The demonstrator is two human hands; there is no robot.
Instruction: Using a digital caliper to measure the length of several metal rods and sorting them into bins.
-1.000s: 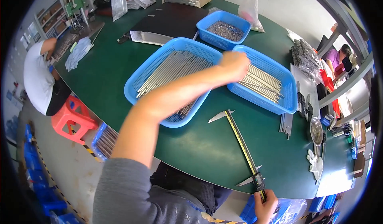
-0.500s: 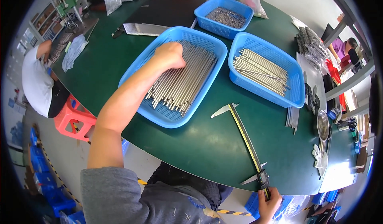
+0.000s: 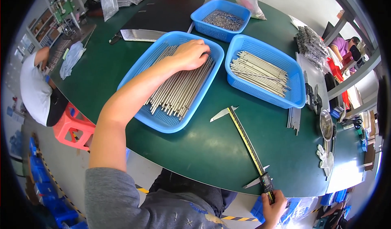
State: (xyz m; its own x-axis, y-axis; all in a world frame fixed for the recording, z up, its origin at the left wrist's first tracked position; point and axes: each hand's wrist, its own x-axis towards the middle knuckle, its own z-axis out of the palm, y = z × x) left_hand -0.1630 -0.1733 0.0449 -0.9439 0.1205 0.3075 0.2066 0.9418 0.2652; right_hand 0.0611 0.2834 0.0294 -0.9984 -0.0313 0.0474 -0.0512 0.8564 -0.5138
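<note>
My left hand [image 3: 191, 54] reaches into the near-left blue basket [image 3: 173, 125]. Its fingers curl down over the far ends of many thin metal rods [image 3: 179, 88], and whatever lies within the fingers is hidden. At the table's front edge my right hand [image 3: 273, 208] is closed on the end of a digital caliper [image 3: 248, 143]. The caliper lies slanted across the green table, its jaws spread wide apart and its beam pointing toward the baskets. No rod is between the jaws.
A second blue basket [image 3: 299, 94] with fewer rods stands to the right. Behind is a blue basket [image 3: 222, 35] of small metal parts. More rods [image 3: 293, 121], a metal bowl [image 3: 326, 125] and a white glove [image 3: 324, 159] lie at the right. A co-worker [image 3: 34, 86] sits at the left.
My left hand has moved right and slightly farther along the rods, toward the basket's far right side. My right hand keeps its hold on the caliper. The whole view has shifted a little.
</note>
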